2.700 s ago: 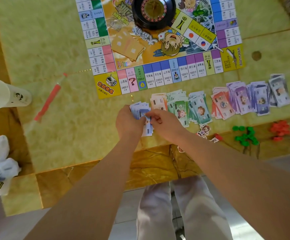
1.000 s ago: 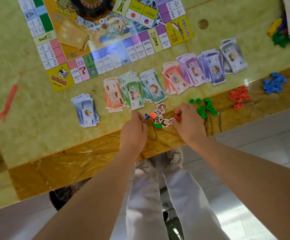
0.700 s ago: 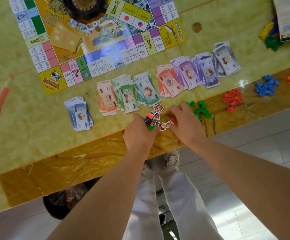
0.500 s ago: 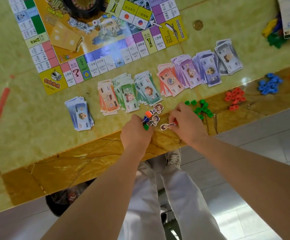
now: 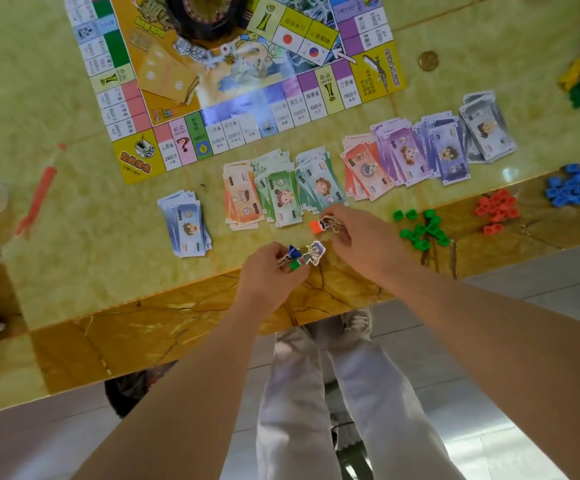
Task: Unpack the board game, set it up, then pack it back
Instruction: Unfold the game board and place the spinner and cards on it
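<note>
Sideways, orange-based pawn (image 5: 317,225), base leftward.

Bright, even daylight. A glare band across the near row of the game board (image 5: 247,109) washes out the print. There's a small specular spot on the table (image 5: 508,173) at right. The floor tiles (image 5: 489,445) throw back bright reflections. Shadows are soft and faint. Centre is fairly sharp, but the left edge is smeared and the red stick (image 5: 39,192) is blurred. Wide-angle distortion bows the table edge.
</note>
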A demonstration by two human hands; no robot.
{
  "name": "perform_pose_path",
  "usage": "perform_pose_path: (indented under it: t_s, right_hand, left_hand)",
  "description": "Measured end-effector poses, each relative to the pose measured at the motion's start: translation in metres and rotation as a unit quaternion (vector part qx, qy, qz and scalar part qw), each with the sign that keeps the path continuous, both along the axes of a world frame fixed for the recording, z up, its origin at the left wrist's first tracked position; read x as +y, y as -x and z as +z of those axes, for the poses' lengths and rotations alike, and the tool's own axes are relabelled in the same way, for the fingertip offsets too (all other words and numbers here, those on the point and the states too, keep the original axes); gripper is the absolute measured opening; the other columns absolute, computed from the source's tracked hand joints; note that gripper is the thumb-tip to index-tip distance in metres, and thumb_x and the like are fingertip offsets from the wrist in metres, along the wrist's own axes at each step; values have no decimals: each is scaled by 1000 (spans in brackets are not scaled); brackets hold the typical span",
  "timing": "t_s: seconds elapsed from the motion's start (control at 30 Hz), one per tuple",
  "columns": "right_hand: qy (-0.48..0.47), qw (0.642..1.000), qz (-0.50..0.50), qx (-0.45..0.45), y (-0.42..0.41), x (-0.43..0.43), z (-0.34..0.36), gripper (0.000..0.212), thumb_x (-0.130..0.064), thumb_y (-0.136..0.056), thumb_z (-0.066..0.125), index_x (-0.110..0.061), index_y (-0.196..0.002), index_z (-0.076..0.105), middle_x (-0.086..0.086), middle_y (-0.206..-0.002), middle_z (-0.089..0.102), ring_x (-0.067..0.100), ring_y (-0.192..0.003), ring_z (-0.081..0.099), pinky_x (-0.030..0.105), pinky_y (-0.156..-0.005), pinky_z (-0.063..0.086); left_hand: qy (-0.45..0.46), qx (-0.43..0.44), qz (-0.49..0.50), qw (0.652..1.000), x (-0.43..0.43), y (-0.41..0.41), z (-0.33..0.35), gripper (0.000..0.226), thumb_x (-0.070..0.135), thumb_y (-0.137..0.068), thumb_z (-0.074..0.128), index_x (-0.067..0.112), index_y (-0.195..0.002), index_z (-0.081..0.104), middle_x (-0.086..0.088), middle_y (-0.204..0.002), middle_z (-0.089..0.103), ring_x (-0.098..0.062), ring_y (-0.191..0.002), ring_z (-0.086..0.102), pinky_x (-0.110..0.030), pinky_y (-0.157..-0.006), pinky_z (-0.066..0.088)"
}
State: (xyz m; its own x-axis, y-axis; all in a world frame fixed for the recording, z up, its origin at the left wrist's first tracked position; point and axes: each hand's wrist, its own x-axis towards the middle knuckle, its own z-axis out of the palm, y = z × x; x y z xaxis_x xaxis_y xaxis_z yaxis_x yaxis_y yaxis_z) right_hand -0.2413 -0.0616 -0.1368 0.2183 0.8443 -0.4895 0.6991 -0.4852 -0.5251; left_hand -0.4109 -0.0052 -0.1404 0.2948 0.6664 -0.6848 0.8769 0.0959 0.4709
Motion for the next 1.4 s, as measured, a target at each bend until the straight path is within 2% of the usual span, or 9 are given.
perform_pose_path:
  t_s: [0.13, 0.37, 0.47, 0.6, 0.8, 0.93, 1.1, 1.2, 1.4]
  right_hand:
    - [4, 996, 1, -91, 10, 5, -4, 25, -27, -94, 59, -22, -118, 55, -2, -101, 58, 16, -93, 58, 31, -69, 53]
    - [-6, 995, 23, -92, 8, 2, -2, 38, -22, -90, 65, -20, -125, 51, -3, -123, 49, 12, -91, 58, 25, -73, 54]
    - [-4, 994, 50, -100, 6, 2, -3, 39, -21, -91, 64, -19, -128, 52, 0, -123, 49, 15, -88, 61, 28, -72, 56]
    - [2, 991, 68, -113, 6, 0, -6, 38, -26, -92, 62, -16, -127, 53, 1, -121, 44, 12, -78, 53, 21, -58, 43]
    - [-42, 997, 61, -7, -1, 0, 1, 25, -27, -86, 64, -22, -109, 56, -6, -105, 51, 13, -84, 56, 25, -65, 47]
    - [-51, 996, 45, 56, -14, 9, 16, 19, -23, -82, 67, -23, -99, 58, -7, -90, 56, 15, -82, 55, 26, -70, 40]
    - [-54, 995, 43, 73, -36, 27, 41, 19, -20, -81, 69, -26, -92, 55, -8, -87, 56, 15, -81, 54, 30, -70, 44]
    - [-49, 995, 34, 78, -47, 48, 49, 18, -17, -80, 69, -25, -89, 55, -12, -79, 52, 15, -79, 55, 25, -63, 39]
    - [-61, 994, 4, 92, -63, 97, 51, 22, -12, -78, 71, -18, -95, 60, -4, -90, 56, 17, -82, 55, 29, -69, 42]
  left_hand:
    - [22, -39, 38, 998, 2, 10, 1, 22, 32, -82, 72, 18, -97, 63, 4, -77, 64, -16, -67, 60, -30, -62, 49]
    - [30, -61, 102, 992, 1, 11, -1, 28, 33, -84, 70, 15, -104, 66, 0, -85, 68, -17, -70, 61, -38, -69, 55]
    - [44, -75, 125, 988, 0, 8, -2, 30, 28, -86, 66, 12, -111, 66, 0, -78, 65, -11, -58, 51, -28, -54, 45]
    - [75, -100, 163, 979, -3, 7, -3, 8, 23, -90, 61, 18, -90, 67, 9, -51, 45, -11, -49, 35, -25, -46, 28]
    - [91, -146, 264, 949, 1, -4, 5, 11, 12, -88, 60, 13, -79, 65, -6, -65, 58, -19, -59, 42, -27, -50, 30]
    - [95, -154, 281, 943, 9, -22, 16, 22, 12, -88, 52, 14, -67, 49, -4, -63, 40, -16, -56, 32, -27, -50, 26]
    - [152, -214, 275, 925, 25, -48, 34, 16, 24, -90, 58, 8, -85, 58, -2, -62, 43, -15, -55, 34, -25, -48, 28]
    - [176, -216, 268, 922, 43, -57, 36, 67, 43, -80, 72, -6, -122, 55, 4, -55, 43, -12, -51, 37, -25, -50, 35]
    - [160, -240, 260, 921, 96, -80, 45, 22, 22, -86, 70, 5, -78, 58, 8, -46, 42, -12, -46, 36, -26, -52, 32]
